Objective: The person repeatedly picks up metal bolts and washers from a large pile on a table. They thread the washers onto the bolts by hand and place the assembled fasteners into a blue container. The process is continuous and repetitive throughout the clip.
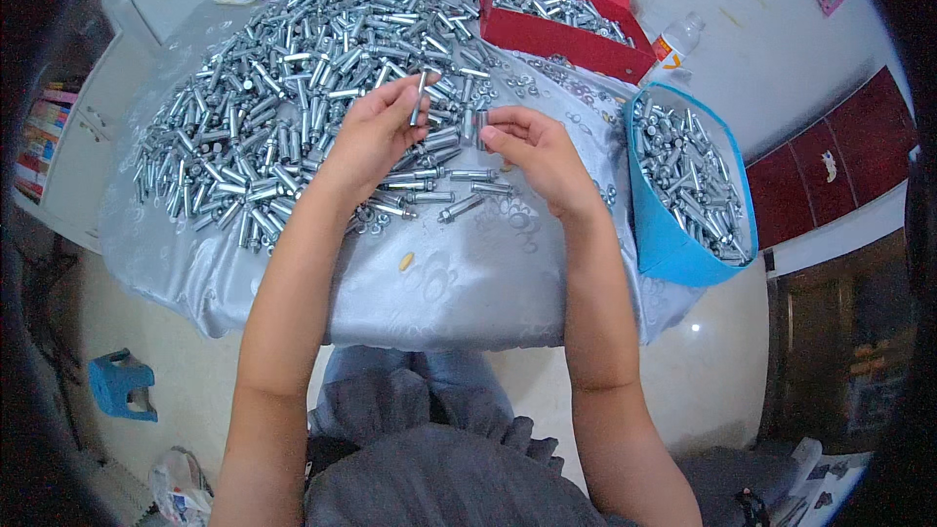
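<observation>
My left hand (pixel 383 125) pinches a slim silvery bolt (pixel 421 101) upright between thumb and fingers, its wider end on top. Close by on the right, my right hand (pixel 539 154) has thumb and fingers closed on a short shiny metal sleeve (pixel 480 127). A small gap separates the two pieces. Beneath and beyond both hands spreads a big heap of sleeve anchor bolts (pixel 293 88). A few loose anchor bolts (pixel 462 206) lie nearer to me, below the hands. Small washers and nuts (pixel 576 88) are scattered on the cloth right of the heap.
A red box (pixel 571 39) of anchor bolts stands at the far right, beside a plastic bottle (pixel 676 42). A blue fabric bin (pixel 683 259) full of bolts sits at the table's right edge. Silvery cloth (pixel 459 303) covers the table. A blue stool (pixel 122 384) stands left on the floor.
</observation>
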